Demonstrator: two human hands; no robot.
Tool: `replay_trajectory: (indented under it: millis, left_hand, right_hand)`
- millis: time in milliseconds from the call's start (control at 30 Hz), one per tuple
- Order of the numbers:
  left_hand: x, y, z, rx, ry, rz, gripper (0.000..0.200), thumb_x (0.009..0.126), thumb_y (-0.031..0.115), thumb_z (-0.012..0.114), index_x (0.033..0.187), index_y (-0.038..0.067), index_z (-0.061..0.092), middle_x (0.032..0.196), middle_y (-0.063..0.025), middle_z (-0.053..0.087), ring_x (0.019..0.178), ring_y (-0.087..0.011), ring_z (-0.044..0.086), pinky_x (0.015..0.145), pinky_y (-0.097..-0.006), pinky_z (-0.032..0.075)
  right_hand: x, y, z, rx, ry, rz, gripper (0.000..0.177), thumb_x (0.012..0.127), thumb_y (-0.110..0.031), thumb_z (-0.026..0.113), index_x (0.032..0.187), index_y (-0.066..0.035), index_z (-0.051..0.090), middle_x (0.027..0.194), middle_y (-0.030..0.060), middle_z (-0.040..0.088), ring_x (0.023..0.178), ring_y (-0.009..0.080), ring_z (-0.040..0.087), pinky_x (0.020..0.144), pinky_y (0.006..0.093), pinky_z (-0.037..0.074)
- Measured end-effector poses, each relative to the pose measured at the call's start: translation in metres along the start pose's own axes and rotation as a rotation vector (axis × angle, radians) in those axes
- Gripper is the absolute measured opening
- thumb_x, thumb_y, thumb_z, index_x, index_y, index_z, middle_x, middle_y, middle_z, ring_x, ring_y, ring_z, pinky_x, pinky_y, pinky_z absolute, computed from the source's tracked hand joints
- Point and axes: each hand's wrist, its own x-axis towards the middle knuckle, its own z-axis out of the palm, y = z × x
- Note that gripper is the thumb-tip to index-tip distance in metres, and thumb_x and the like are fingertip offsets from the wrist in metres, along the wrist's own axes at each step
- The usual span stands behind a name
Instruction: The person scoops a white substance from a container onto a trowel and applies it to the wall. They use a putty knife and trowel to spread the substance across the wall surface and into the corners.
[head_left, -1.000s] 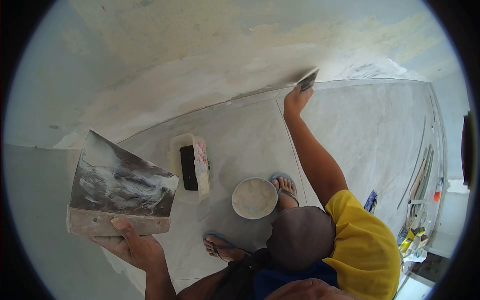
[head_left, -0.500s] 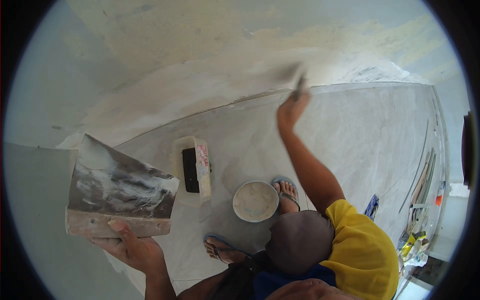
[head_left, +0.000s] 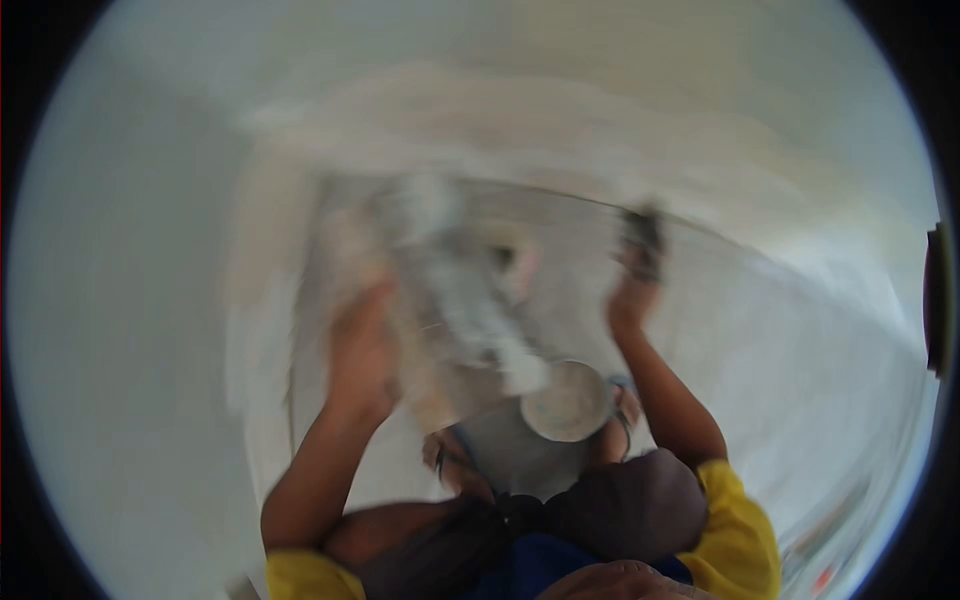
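My left hand grips the handle edge of a wide plastering blade, which is streaked with white filler and smeared by motion. On the right, my right hand is closed on a small dark putty knife, also blurred, near the foot of the wall. A round bowl of pale filler stands on the floor by my feet, close to the blade's lower corner.
The wall with a pale plaster band curves across the top. A blurred container lies partly behind the blade. Blurred items with a red spot lie at the lower right.
The view has swung left. My left hand and the wide blade have moved inward and turned in front of the container. My right hand has come lower, away from the wall.
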Motion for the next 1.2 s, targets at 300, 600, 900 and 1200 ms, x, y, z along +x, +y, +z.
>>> replay_trajectory:
  millis: [300,600,900,1200]
  left_hand:
    - [0.006,-0.071,-0.033,-0.244,-0.144,-0.126,0.043,0.093,0.033,0.059,0.124,0.004,0.049,0.105,-0.0041,0.059,0.095,-0.015,0.057,0.083,-0.0329,0.048]
    - [-0.005,-0.067,-0.048,-0.004,-0.076,0.113,0.063,0.092,0.041,0.058,0.135,0.002,0.035,0.121,-0.0117,0.051,0.114,-0.0195,0.048,0.098,-0.0343,0.038]
    - [-0.011,-0.064,-0.053,-0.08,-0.11,0.192,0.07,0.09,0.045,0.059,0.136,0.0,0.033,0.123,-0.018,0.05,0.114,-0.0254,0.048,0.097,-0.0358,0.037]
    - [-0.022,-0.059,-0.098,0.234,0.275,0.454,0.058,0.09,0.049,0.057,0.114,-0.002,0.047,0.1,-0.0179,0.058,0.094,-0.0245,0.056,0.083,-0.0368,0.044]
  right_hand:
    - [-0.078,-0.078,0.028,-0.24,-1.189,-0.538,0.029,0.094,-0.013,0.051,0.117,0.005,0.054,0.119,0.0202,0.056,0.107,0.0365,0.055,0.088,0.0427,0.046]
    - [-0.046,-0.082,-0.024,-0.717,-1.035,-1.05,0.038,0.094,-0.022,0.055,0.121,0.005,0.054,0.121,0.0261,0.053,0.104,0.0401,0.056,0.087,0.0465,0.046]
    - [-0.038,-0.071,-0.02,-0.591,-1.296,-0.995,0.04,0.089,-0.02,0.061,0.121,0.003,0.053,0.112,0.0236,0.057,0.1,0.0363,0.058,0.081,0.0424,0.048]
    - [-0.01,-0.045,-0.13,-0.804,-1.295,0.602,0.041,0.087,-0.019,0.064,0.117,0.006,0.052,0.106,0.0152,0.061,0.098,0.0265,0.057,0.085,0.0376,0.045]
